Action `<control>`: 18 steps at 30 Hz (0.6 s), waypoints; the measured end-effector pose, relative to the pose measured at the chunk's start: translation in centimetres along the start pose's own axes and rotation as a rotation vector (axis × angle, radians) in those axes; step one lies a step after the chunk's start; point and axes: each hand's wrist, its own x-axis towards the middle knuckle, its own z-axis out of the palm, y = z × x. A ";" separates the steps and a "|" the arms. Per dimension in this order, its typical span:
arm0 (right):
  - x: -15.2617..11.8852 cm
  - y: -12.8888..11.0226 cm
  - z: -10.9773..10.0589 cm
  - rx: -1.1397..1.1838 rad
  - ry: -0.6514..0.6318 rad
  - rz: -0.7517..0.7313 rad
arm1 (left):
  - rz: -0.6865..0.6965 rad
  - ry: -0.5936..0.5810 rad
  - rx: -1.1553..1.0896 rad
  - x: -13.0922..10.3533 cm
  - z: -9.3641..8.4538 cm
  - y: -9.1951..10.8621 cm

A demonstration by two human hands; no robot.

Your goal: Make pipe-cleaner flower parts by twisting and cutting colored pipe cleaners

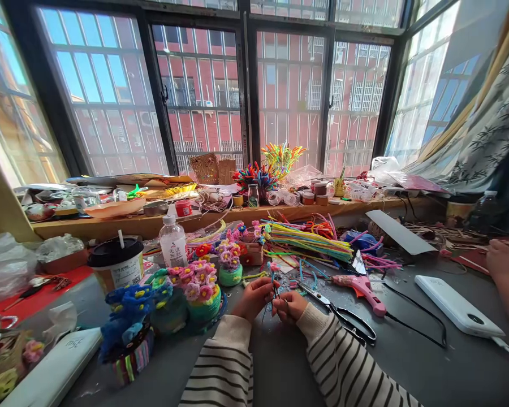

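Just in front of me, my left hand [254,298] is closed in a pinch on a small pipe-cleaner flower [273,267] with a pinkish head and a blue part below it. My right hand [292,306] meets it from the other side, its fingers pressed together by the stem. A dark thin piece shows between the fingertips, too small to name. Large scissors [343,316] with black handles lie right of my right hand. Left of my hands stand pots of fuzzy flowers: pink ones [199,282] in a green pot and blue ones [129,314] in a striped pot.
Beyond the scissors lies a pink glue gun [360,288] with a black cord. A bundle of pipe cleaners [309,240] lies at the back. A bottle [172,243], a lidded cup [116,263] and a white power bank [458,305] surround the work area. Another person's hand [507,271] is at right.
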 end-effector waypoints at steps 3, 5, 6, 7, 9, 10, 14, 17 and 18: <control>0.0 0.0 0.0 0.034 -0.004 0.011 | 0.004 0.034 -0.015 0.0 0.0 0.0; 0.2 0.2 0.0 0.054 0.048 0.001 | 0.029 0.071 -0.054 0.1 0.0 0.1; 0.3 0.2 0.0 0.059 0.090 -0.010 | 0.045 0.092 -0.074 0.1 0.0 0.2; 0.4 0.3 0.1 0.059 0.138 -0.021 | 0.057 0.113 -0.087 0.2 0.0 0.2; 0.5 0.1 0.2 0.046 0.229 -0.030 | 0.063 0.148 -0.090 0.2 0.1 0.3; 0.5 0.0 0.3 0.033 0.255 -0.027 | 0.061 0.159 -0.083 0.2 0.1 0.3; 0.4 -0.3 0.6 0.005 0.240 -0.018 | 0.074 0.189 -0.071 0.3 0.1 0.2; 0.4 -0.1 0.7 0.017 0.234 -0.032 | 0.068 0.213 -0.083 0.3 0.0 0.2; 0.5 0.1 0.6 0.018 0.235 -0.034 | 0.063 0.216 -0.085 0.3 0.0 0.2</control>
